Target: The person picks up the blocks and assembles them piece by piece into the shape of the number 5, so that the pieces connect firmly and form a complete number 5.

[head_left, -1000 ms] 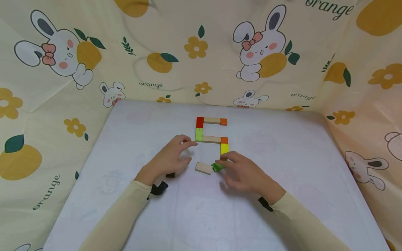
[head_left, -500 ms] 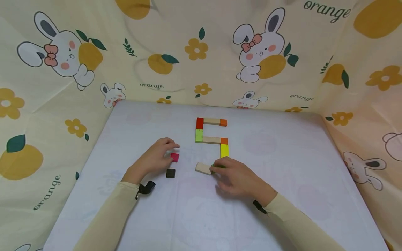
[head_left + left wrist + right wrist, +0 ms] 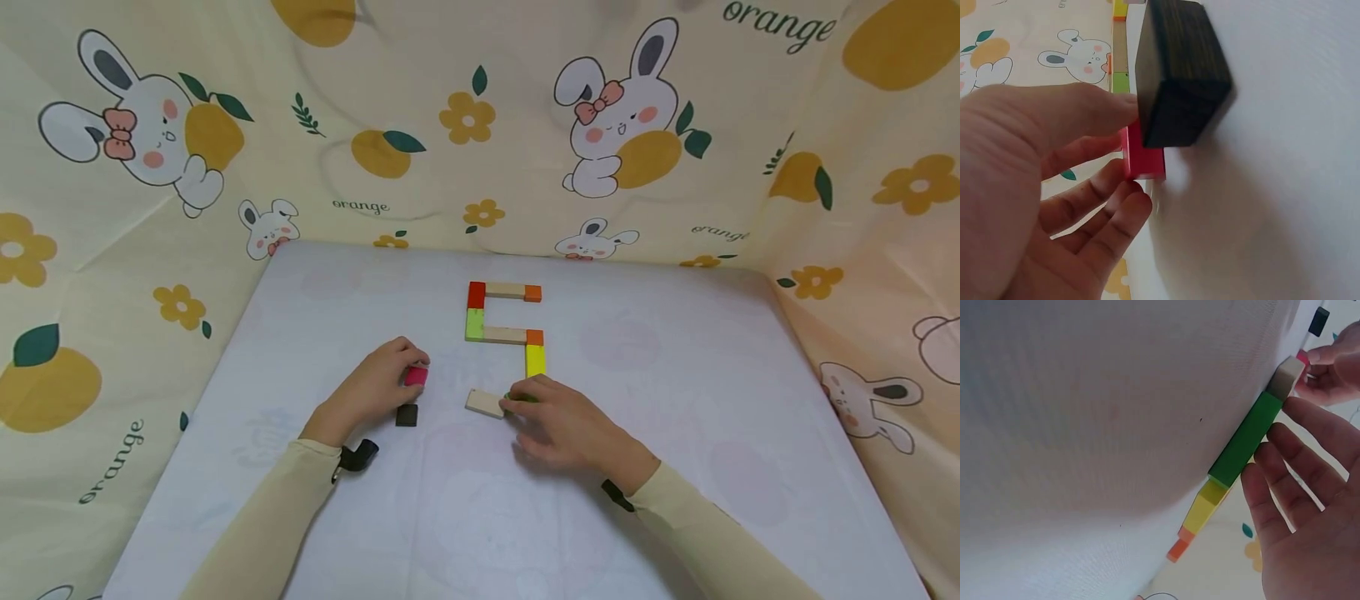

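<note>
My left hand (image 3: 366, 388) pinches a small pinkish-red block (image 3: 417, 377) between thumb and fingers on the table. A black block (image 3: 1185, 75) stands close by, on the near side of the thumb. My right hand (image 3: 576, 423) has its fingertips against the far side of a green block (image 3: 1247, 439), with the fingers fairly straight. From the head view that green block is mostly covered by the hand. One end of it meets a beige block (image 3: 484, 403), and its other end lies by a yellow block (image 3: 536, 360).
Farther back, a line of blocks bends across the white table (image 3: 675, 375): an orange block (image 3: 535, 337), a beige one (image 3: 505, 335), a light green one (image 3: 475, 323) and a red one (image 3: 477, 295). Patterned cloth (image 3: 480, 167) rises behind the table.
My left hand has drawn back leftward from near the light green block, and its fingers have closed on the pinkish-red block. The right hand has shifted slightly left, covering the green block, now straighter.
</note>
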`<state>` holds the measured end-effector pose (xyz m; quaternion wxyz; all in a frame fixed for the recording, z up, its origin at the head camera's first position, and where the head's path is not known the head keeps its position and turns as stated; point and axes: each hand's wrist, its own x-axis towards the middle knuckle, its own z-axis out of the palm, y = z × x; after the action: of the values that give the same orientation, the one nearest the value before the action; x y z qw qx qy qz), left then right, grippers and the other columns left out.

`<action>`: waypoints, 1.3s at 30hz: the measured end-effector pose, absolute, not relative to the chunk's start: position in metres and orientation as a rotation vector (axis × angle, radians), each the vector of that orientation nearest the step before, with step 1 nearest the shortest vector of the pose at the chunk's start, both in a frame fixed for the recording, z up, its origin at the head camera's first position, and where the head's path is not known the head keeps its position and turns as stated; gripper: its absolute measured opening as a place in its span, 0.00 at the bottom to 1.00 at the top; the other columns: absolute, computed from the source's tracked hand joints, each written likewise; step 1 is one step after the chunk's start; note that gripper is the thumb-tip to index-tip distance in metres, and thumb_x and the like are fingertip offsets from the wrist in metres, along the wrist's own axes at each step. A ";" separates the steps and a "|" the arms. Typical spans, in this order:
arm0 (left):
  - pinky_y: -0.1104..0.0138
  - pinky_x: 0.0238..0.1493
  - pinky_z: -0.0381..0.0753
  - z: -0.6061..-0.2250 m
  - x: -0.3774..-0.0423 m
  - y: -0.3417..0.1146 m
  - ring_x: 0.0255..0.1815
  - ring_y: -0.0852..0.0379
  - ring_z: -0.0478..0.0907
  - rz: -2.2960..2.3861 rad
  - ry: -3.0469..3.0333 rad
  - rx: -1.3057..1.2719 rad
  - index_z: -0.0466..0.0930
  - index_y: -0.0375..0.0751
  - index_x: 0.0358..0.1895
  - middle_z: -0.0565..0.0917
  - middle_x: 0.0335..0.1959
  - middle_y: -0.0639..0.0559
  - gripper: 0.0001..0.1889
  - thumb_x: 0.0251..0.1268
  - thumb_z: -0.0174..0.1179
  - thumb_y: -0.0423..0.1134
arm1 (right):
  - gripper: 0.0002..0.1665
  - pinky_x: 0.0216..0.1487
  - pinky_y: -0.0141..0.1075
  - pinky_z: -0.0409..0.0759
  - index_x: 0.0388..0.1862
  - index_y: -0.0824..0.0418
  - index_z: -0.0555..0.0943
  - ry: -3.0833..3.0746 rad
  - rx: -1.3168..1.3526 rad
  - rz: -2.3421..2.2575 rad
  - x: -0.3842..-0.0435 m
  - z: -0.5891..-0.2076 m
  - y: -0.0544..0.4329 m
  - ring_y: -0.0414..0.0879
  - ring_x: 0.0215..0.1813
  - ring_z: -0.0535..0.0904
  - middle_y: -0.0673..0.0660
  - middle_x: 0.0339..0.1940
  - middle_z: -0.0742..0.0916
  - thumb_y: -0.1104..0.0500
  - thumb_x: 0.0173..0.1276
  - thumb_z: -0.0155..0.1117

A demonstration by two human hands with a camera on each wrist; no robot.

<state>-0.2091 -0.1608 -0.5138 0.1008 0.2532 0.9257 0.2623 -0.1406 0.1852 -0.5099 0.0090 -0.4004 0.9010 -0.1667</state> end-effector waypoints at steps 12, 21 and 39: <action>0.57 0.59 0.84 -0.509 -0.211 -0.153 0.54 0.50 0.78 0.751 2.714 0.760 0.87 0.40 0.59 0.80 0.54 0.50 0.17 0.69 0.72 0.33 | 0.28 0.62 0.45 0.83 0.68 0.59 0.87 2.811 -1.233 -0.528 -0.139 -0.509 0.185 0.49 0.65 0.76 0.54 0.63 0.84 0.52 0.71 0.71; 0.61 0.56 0.84 -0.496 -0.215 -0.137 0.55 0.52 0.76 0.794 2.666 0.908 0.89 0.39 0.56 0.80 0.53 0.51 0.15 0.69 0.71 0.32 | 0.28 0.63 0.45 0.83 0.68 0.59 0.87 2.809 -1.207 -0.508 -0.139 -0.507 0.186 0.49 0.65 0.76 0.54 0.63 0.83 0.51 0.71 0.70; 0.62 0.57 0.82 -0.505 -0.215 -0.103 0.56 0.52 0.75 0.785 2.605 1.067 0.89 0.41 0.56 0.79 0.53 0.51 0.14 0.69 0.70 0.31 | 0.28 0.65 0.45 0.81 0.67 0.58 0.87 2.821 -1.211 -0.522 -0.139 -0.509 0.186 0.50 0.66 0.76 0.55 0.63 0.84 0.51 0.70 0.70</action>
<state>-0.2151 -0.1034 -0.5055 0.1094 0.3628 0.8861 0.2670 -0.1387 0.1855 -0.5087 0.0138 -0.3890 0.9058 -0.1677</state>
